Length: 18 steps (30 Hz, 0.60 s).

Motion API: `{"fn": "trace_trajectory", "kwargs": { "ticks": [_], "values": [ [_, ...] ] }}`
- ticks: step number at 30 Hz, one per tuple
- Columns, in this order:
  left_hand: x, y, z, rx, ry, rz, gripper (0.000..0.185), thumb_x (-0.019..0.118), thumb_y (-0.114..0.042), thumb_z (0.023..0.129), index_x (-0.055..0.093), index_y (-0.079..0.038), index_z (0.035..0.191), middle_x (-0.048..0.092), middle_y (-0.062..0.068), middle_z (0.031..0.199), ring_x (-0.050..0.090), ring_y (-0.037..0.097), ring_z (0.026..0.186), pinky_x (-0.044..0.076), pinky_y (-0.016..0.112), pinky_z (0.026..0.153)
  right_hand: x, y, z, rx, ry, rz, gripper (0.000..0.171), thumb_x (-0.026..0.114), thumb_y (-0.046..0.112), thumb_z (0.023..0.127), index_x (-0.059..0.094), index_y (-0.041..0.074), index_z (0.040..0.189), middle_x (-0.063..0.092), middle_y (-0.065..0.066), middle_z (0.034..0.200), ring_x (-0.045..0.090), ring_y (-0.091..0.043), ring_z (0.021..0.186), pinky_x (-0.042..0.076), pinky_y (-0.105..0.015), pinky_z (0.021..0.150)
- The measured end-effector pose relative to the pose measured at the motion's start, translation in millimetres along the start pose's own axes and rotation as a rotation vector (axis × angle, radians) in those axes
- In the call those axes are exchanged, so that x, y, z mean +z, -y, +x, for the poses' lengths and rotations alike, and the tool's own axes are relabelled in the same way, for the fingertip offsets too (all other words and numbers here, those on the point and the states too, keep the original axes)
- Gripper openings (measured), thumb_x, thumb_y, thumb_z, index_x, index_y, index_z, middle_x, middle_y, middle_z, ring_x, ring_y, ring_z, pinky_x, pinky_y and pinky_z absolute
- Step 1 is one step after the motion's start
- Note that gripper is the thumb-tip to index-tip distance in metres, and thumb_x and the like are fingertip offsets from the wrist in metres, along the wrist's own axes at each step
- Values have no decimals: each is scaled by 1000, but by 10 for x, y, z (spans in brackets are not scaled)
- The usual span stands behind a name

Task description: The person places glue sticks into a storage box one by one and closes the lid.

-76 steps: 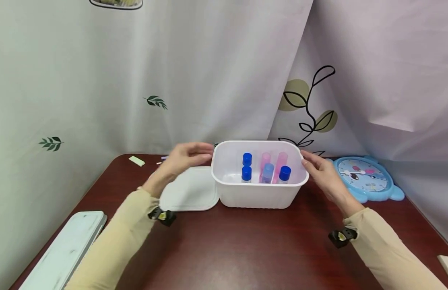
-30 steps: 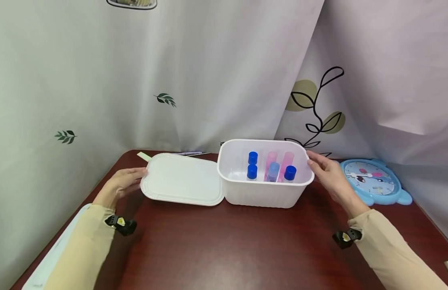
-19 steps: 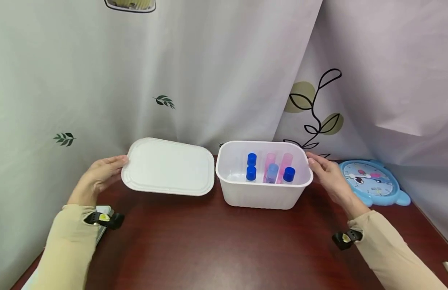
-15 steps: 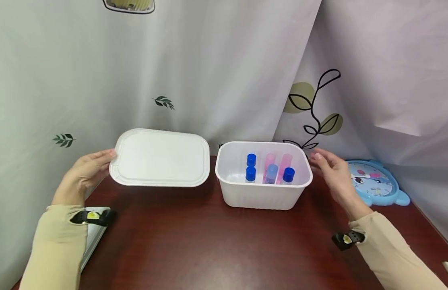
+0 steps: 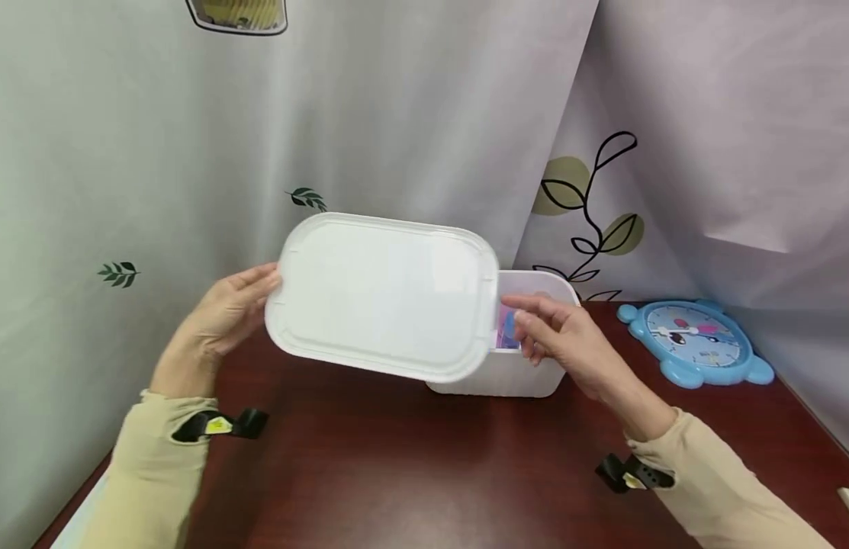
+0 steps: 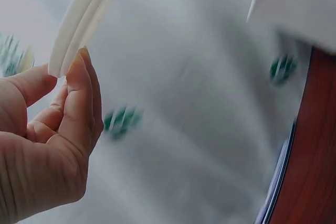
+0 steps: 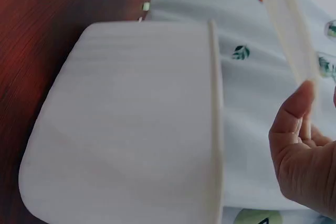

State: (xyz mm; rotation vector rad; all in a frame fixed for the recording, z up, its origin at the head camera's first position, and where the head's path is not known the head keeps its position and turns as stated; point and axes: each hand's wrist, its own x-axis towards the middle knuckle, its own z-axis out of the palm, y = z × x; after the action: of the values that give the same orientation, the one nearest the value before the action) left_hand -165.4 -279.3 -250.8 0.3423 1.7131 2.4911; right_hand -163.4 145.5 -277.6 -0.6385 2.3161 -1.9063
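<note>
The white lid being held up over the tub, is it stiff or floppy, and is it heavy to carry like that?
The white lid is probably fairly stiff: held at its ends by the left hand and the right hand, it spans flat without sagging. It looks thin with a raised rim, so likely light. Smooth plastic gripped only at the edges might slip, and it could flex somewhat if squeezed.

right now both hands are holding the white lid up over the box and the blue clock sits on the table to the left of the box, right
Not quite: the blue clock sits to the right of the box, not the left, as the head view shows. The rest holds: the left hand and right hand hold the white lid up over the box.
</note>
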Motion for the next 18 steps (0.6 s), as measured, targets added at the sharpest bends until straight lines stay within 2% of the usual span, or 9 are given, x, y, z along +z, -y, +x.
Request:
{"fn": "trace_trajectory", "kwargs": {
  "ticks": [4,7,9,12,15,16,18],
  "values": [
    [304,85,81,52,17,114,18,51,-6,96,67,-12,103,68,0,91,64,9,77,54,21,66,-44,73,-90,-55,-44,16,12,57,13,95,64,5,100,54,2,67,50,-10,55,45,-23,48],
    [448,135,126,154,9,181,18,51,-6,96,66,-14,104,66,0,95,65,9,81,55,21,70,-132,129,-155,-164,-136,-11,10,58,6,93,66,12,93,57,4,66,50,-9,54,45,-22,46],
    [537,161,149,214,-29,245,18,54,-6,95,67,-16,102,64,-2,94,64,7,80,54,19,69,-181,177,-183,-249,-206,-53,12,59,2,91,68,10,93,59,4,67,52,-8,55,47,-20,47],
    [673,204,201,295,-114,291,22,56,-3,93,69,-20,93,63,-5,86,61,5,74,52,16,67,-254,232,-190,-384,-322,-157,14,61,-5,87,68,1,98,65,8,74,60,-4,61,51,-14,55],
    [769,267,267,296,-146,318,23,57,-6,93,72,-21,98,65,-8,87,60,3,73,51,15,64,-352,221,-159,-443,-349,-124,20,59,-4,89,65,-8,107,70,7,88,66,-5,71,55,-16,66],
    [788,301,292,280,-139,308,21,56,-8,94,72,-19,105,66,-8,93,61,4,76,52,16,67,-390,196,-143,-436,-339,-95,23,57,0,91,63,-9,112,70,7,94,67,-5,75,55,-18,68],
    [809,377,327,220,-122,328,27,55,-16,95,65,-12,120,66,-5,108,62,4,83,53,17,71,-456,130,-103,-366,-300,-8,32,53,9,96,58,-10,121,68,5,105,67,-6,82,55,-19,71]
  ]
}}
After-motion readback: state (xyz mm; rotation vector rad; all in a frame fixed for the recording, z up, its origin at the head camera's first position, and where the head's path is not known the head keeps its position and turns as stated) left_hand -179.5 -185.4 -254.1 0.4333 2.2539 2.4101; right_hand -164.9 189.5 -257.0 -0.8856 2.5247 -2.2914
